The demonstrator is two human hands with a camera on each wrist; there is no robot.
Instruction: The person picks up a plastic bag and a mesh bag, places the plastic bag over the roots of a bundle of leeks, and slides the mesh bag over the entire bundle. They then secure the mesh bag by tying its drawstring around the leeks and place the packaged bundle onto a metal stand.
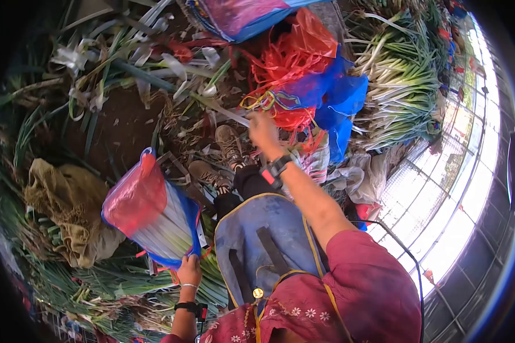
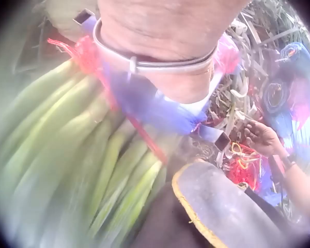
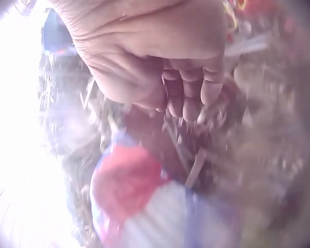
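Note:
A bundle of leeks point(image 1: 174, 228) wrapped in a red, white and blue plastic sheet point(image 1: 136, 203) leans left of the person's apron. At its lower end my left hand point(image 1: 189, 271) grips the blue edge; the wrist hides the fingers in the left wrist view, where green leek leaves point(image 2: 67, 139) fan out beside a red tie point(image 2: 139, 132). My right hand point(image 1: 264, 136) is over the littered ground, close to the red plastic strips point(image 1: 280, 63). Its fingers point(image 3: 191, 98) bend loosely with nothing between them in the right wrist view.
Blue plastic point(image 1: 343, 94) lies beside the red strips. Rows of leeks point(image 1: 403, 86) are stacked at the right, near a bright wire mesh point(image 1: 435, 177). A brown sack point(image 1: 71, 208) lies at the left, and another wrapped bundle point(image 1: 240, 17) at the top. Shoes point(image 1: 212, 174) stand among leaf scraps.

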